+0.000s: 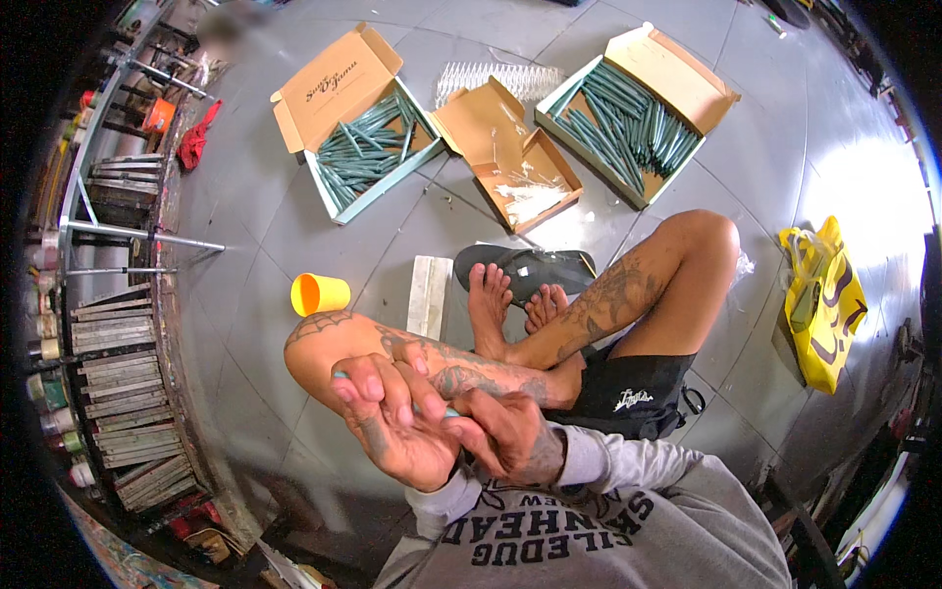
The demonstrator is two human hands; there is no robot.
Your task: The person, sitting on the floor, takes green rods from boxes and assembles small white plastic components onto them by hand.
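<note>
A slim teal pen-like stick (451,413) runs between my two hands in front of my crossed legs. My left hand (397,416), palm up, has its fingers curled around most of it, and one teal end shows near the fingertips. My right hand (508,434) pinches the other end between thumb and fingers, covering the tip. Beyond my feet, a left carton (383,193) and a right carton (596,168) stand with lids up, each holding many similar teal sticks. Between them, a smaller cardboard box (548,210) contains thin white pieces, too fine to identify.
A yellow cup (321,294) lies on its side left of a pale rectangular block (429,297). Dark flip-flops (541,272) are by my feet. A yellow plastic bag (823,305) rests at right. White mesh-like material (493,81) lies behind the boxes. A metal-framed rack (118,324) lines the left.
</note>
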